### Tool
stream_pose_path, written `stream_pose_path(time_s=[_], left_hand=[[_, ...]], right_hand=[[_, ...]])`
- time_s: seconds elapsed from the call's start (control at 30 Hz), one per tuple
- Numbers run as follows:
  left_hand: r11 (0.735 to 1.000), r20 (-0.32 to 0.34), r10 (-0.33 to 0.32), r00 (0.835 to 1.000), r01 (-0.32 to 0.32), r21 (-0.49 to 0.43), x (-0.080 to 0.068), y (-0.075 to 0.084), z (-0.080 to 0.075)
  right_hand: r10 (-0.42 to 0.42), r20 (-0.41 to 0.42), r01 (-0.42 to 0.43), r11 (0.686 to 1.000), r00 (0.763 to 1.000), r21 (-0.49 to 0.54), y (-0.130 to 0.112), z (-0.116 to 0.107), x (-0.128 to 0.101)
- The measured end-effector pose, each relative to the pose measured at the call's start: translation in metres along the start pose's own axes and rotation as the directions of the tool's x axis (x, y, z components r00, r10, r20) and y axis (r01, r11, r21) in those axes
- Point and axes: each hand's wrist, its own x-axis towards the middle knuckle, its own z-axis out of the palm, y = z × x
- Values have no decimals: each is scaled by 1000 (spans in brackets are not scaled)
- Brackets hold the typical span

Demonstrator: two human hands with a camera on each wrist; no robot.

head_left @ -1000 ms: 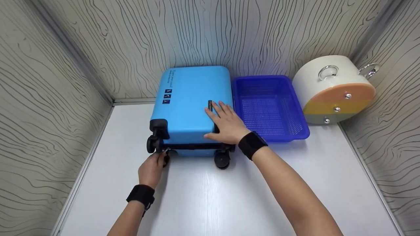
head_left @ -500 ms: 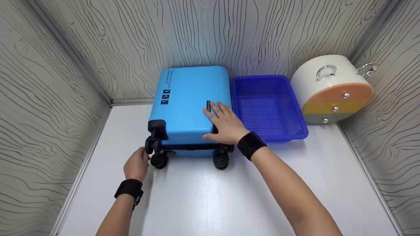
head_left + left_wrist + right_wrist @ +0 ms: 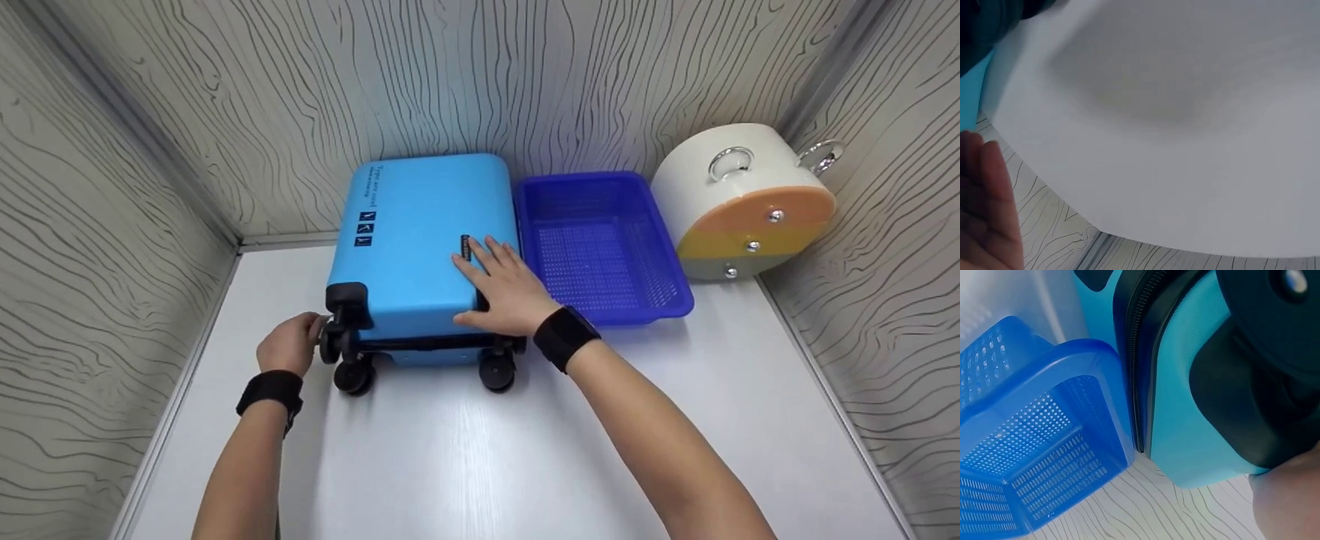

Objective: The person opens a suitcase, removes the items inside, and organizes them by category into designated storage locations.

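A light-blue hard suitcase [image 3: 416, 240] lies flat on the white table [image 3: 465, 457], its black wheels [image 3: 352, 375] facing me. My right hand [image 3: 487, 266] rests flat on its top near the right front corner, fingers straight. My left hand [image 3: 309, 331] is at the left front corner beside the black corner guard [image 3: 346, 300], fingers curled, pinching a small silver zipper pull [image 3: 325, 321]. The right wrist view shows the suitcase shell [image 3: 1185, 399] with its black zipper track [image 3: 1137, 354] and a wheel housing [image 3: 1252, 399]. The left wrist view shows fingers [image 3: 985, 208] over bare table.
A dark-blue perforated basket [image 3: 679, 292] sits against the suitcase's right side, also seen as the basket [image 3: 1033, 439] in the right wrist view. A white round container [image 3: 720, 187] with orange and yellow bands and metal rings lies at the far right. Patterned walls close in on three sides.
My left hand has moved from the front edge between the wheels leftward and round the left front corner with the zipper pull. The right hand has stayed pressed on top.
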Motion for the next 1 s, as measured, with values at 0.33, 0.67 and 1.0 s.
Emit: stream_pose_path(time_s=[0.33, 0.67, 1.0], left_hand=[[995, 114, 21, 993, -32, 98, 24, -1, -13], [1000, 152, -15, 988, 13, 13, 28, 3, -22], [971, -199, 63, 978, -106, -214, 14, 57, -73]], right_hand=[[1, -20, -1, 1000, 1000, 12, -9, 5, -2], [27, -19, -27, 1000, 999, -3, -7, 6, -1], [31, -24, -31, 1000, 999, -7, -4, 4, -3]])
